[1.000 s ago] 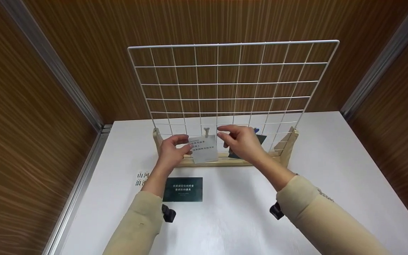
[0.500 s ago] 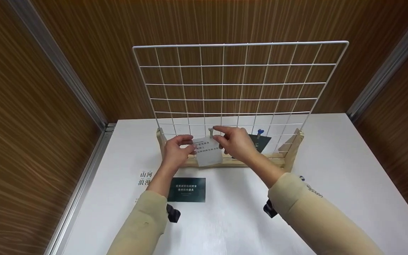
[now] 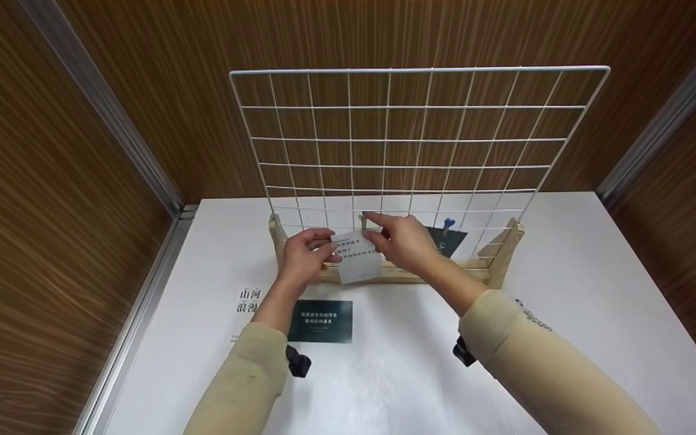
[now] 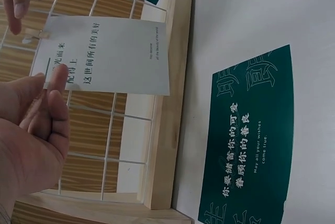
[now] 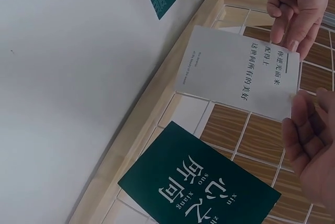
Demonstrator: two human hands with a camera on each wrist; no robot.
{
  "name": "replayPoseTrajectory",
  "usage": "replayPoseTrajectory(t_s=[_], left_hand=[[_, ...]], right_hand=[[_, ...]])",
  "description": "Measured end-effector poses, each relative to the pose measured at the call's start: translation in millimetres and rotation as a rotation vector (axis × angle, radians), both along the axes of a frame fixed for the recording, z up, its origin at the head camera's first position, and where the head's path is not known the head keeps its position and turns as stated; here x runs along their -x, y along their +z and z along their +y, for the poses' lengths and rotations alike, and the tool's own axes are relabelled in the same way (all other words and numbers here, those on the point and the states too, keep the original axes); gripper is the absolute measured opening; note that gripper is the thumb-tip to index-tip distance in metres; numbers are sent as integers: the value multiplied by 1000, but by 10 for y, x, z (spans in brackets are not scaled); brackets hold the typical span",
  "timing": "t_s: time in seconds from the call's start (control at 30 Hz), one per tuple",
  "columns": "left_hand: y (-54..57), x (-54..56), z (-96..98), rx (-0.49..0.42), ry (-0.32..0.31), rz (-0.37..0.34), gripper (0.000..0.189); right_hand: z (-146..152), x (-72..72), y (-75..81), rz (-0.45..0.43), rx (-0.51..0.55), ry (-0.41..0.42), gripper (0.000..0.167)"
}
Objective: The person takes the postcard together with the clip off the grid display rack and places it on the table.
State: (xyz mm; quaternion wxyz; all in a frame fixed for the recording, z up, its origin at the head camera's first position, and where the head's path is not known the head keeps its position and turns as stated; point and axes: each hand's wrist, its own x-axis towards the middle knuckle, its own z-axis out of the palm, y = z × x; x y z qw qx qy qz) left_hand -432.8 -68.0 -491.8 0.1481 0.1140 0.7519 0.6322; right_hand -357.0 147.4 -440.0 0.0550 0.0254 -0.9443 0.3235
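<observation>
A white printed card [image 3: 360, 260] hangs by a small pale clip [image 4: 36, 34] on the white wire grid. My left hand [image 3: 304, 258] pinches the card's left edge between thumb and fingers. Beside the clip is my right hand [image 3: 405, 243], its thumb and index finger apart at the card's upper right corner. In the left wrist view the clip shows uncovered, with the right fingertips close to it. To the right, a dark green card [image 5: 199, 182] hangs tilted from a blue clip [image 3: 448, 224].
The wire grid [image 3: 417, 70] stands upright in a wooden base [image 3: 505, 254] on a white table [image 3: 408, 374]. Another green card [image 3: 322, 321] lies flat in front of the base. A white card with black characters [image 3: 248, 302] lies left of it, partly behind my left forearm.
My right hand has moved left and come up beside the pale clip, uncovering the blue clip and hanging green card. My left hand keeps its hold on the white card. The view has shifted slightly.
</observation>
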Motion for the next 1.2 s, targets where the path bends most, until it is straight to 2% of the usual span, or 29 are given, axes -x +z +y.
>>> replayPoseTrajectory(t_s=[0.17, 0.3, 0.5, 0.63, 0.9, 1.07, 1.2], left_hand=[[-2, 2, 3, -19, 1, -8, 20], [-5, 0, 14, -34, 3, -1, 18], [-2, -1, 25, -35, 13, 14, 17], [1, -6, 23, -18, 11, 19, 17], [7, -18, 19, -9, 7, 28, 17], [-3, -14, 11, -6, 9, 20, 16], [-12, -6, 7, -40, 10, 25, 17]], right_hand=[[-16, 27, -23, -2, -57, 5, 50], [-26, 43, -37, -25, -47, -1, 52], [-33, 64, -43, -72, 63, -9, 50], [-38, 84, -59, -65, 126, -8, 47], [-53, 124, -132, -60, 159, -15, 54], [-57, 153, -156, -38, 259, -25, 45], [-66, 163, -162, -22, 341, -30, 40]])
